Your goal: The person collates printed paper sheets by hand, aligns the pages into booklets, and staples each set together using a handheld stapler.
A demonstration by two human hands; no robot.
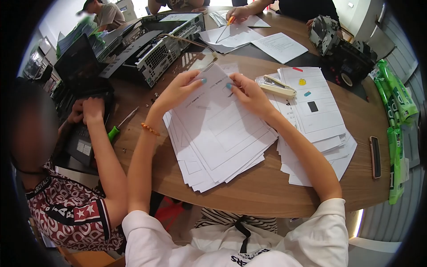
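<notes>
My left hand (pixel 179 91) grips the upper left edge of some printed sheets of paper (pixel 213 95), thumb on top. On the opposite edge, my right hand (pixel 250 94) pinches the same sheets. Their upper end is raised over a fanned stack of paper (pixel 195 171), which lies on the wooden table. Close beside my right hand, a cream stapler (pixel 279 87) rests on a second paper pile (pixel 322 109). That pile's top sheet carries small coloured pictures and a dark square. How many sheets I hold cannot be made out.
An opened computer case (pixel 167 53) stands at the back left, near a laptop (pixel 80 58) used by a person beside me. A green-handled screwdriver (pixel 114 132) lies left. Across the table, another person's hand (pixel 240 14) holds a screwdriver. A phone (pixel 375 156) lies right.
</notes>
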